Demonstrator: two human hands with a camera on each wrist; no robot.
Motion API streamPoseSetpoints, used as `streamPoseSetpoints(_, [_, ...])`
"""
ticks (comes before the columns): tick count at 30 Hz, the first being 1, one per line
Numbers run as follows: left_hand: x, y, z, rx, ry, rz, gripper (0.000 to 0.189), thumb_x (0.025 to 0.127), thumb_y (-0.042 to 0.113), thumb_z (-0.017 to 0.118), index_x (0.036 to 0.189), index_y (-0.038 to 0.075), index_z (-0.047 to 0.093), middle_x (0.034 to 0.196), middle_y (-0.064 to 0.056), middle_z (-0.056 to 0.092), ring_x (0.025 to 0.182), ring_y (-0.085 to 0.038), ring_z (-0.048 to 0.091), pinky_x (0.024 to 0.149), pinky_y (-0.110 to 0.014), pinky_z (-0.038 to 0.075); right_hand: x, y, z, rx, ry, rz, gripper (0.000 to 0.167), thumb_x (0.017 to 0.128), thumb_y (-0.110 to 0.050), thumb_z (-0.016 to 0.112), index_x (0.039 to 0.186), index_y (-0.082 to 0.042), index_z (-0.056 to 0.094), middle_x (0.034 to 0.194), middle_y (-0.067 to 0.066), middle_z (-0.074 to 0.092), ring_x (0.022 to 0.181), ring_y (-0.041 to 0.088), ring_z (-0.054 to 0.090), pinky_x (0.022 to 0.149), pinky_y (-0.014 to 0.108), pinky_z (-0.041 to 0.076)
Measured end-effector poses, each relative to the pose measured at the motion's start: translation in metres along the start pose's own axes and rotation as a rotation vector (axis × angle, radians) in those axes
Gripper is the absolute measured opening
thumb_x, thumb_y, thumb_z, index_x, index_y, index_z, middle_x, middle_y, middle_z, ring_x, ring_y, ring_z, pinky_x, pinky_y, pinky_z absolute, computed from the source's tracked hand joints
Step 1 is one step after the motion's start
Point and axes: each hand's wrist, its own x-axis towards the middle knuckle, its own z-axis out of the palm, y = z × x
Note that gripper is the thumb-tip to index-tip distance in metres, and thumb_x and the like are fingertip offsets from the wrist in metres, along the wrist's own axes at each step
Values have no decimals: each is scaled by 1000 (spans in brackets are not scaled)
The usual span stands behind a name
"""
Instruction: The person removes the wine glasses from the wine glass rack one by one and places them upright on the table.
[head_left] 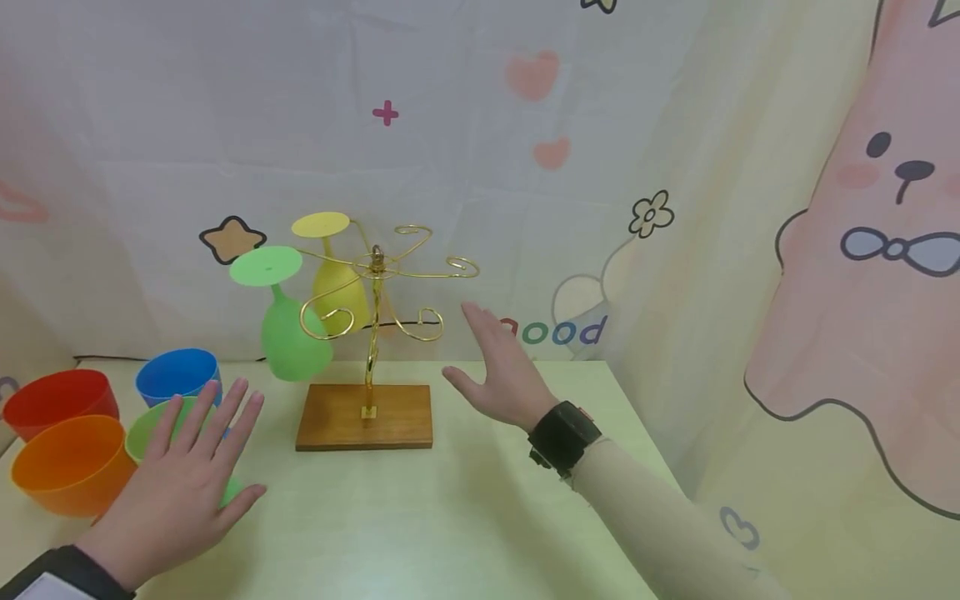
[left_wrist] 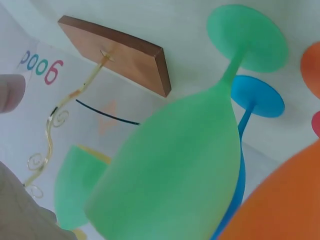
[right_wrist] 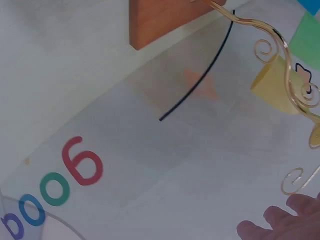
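My left hand (head_left: 180, 492), fingers spread, hovers over or in front of a standing green plastic wine glass (head_left: 142, 433) and hides part of it. In the left wrist view that green glass (left_wrist: 175, 165) is large and upright on its foot. Right of the gold wire glass rack (head_left: 372, 333), my right hand (head_left: 506, 375) is raised with straight fingers and thumb apart, holding nothing. From the rack's curled arms hang a green wine glass (head_left: 292, 337) and a yellow wine glass (head_left: 342, 300), both upside down, feet on top.
Blue (head_left: 176, 375), red (head_left: 60, 400) and orange (head_left: 67, 462) wine glasses stand at the table's left, around the green one. The rack's wooden base (head_left: 330, 417) rests near the back edge. A printed curtain (head_left: 465, 208) hangs behind the pale table (head_left: 420, 517).
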Motion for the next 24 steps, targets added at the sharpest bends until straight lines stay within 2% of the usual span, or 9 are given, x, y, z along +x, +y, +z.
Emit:
streamPoseSetpoints(9, [3, 11, 9, -22, -51, -6, 114, 80, 59, 67, 156, 13, -4, 161, -13, -11, 143, -38, -19, 109, -61, -15, 12, -30, -26, -51, 74, -185, 88, 89, -45, 64, 155, -13, 17, 158, 3, 25, 145, 24, 18, 116, 43, 20])
streamPoseSetpoints(16, [3, 15, 13, -24, -63, -3, 113, 81, 60, 66, 156, 13, -3, 162, -12, -6, 143, -37, -18, 110, -62, -12, 23, -44, -28, -61, 134, -355, 88, 86, -36, 71, 153, -7, 23, 154, 12, 33, 144, 27, 21, 116, 42, 19])
streamPoseSetpoints(20, [2, 15, 13, -25, -81, -8, 110, 82, 61, 63, 156, 13, -3, 162, -12, -5, 143, -36, -19, 110, -61, -13, 27, -50, -28, -58, 142, -422, 86, 85, -32, 72, 152, -5, 25, 154, 13, 33, 143, 31, 24, 116, 44, 19])
streamPoseSetpoints(24, [2, 16, 12, -22, -89, -8, 110, 83, 62, 62, 156, 13, -4, 161, -12, -7, 143, -36, -20, 110, -61, -14, 30, -55, -28, -73, 141, -480, 80, 86, -26, 71, 150, -2, 29, 154, 13, 32, 143, 28, 24, 116, 43, 20])
